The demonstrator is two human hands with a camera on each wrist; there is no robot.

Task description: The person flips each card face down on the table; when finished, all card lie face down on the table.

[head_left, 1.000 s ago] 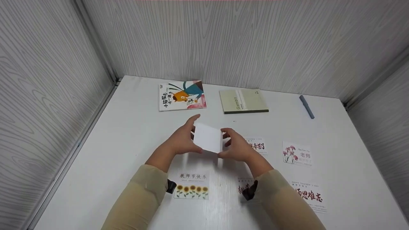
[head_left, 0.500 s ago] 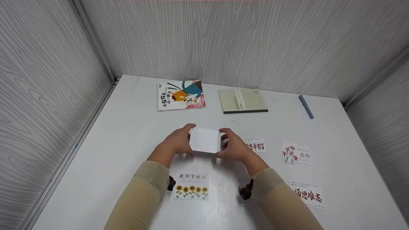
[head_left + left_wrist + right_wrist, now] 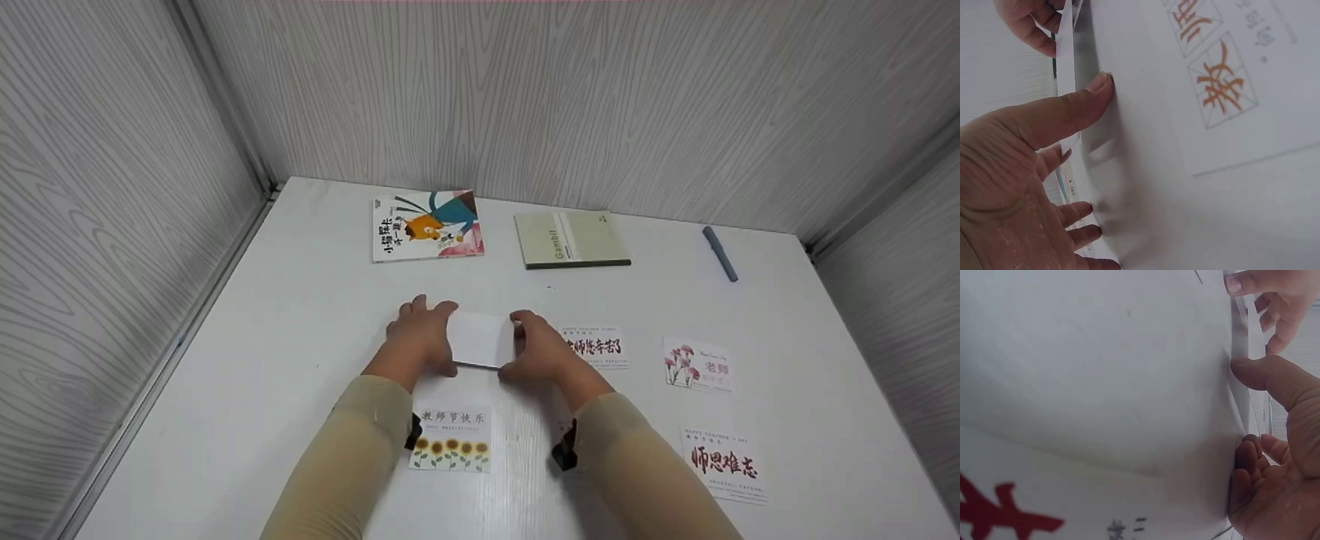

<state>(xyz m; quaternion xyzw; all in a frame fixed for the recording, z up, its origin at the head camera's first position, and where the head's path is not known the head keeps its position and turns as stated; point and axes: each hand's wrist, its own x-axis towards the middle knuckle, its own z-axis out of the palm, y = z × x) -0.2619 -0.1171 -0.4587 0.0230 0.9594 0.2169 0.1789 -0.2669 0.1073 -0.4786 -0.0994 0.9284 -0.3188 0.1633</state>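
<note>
Between the two hands is a small blank white card (image 3: 482,341), held low over the white table with its near edge casting a thin dark line. My left hand (image 3: 422,339) grips its left side, thumb at the near corner and index finger at the far one, the other fingers spread out to the left. On the right side, my right hand (image 3: 544,352) holds the card between thumb and bent index finger. The right wrist view shows the right thumb (image 3: 1255,374) at the card's edge and the other fingers curled against the table.
Nearest the hands lies a sunflower card (image 3: 450,442). To the right are cards with red lettering (image 3: 596,346) (image 3: 724,465) and a pink flower card (image 3: 699,365). Behind lie a picture book (image 3: 429,225), a green Gambit notebook (image 3: 574,238) and a blue-grey pen (image 3: 720,253).
Both hands have brought the white card down toward the table and slightly nearer the body. The left hand's outer fingers have spread out to the left.
</note>
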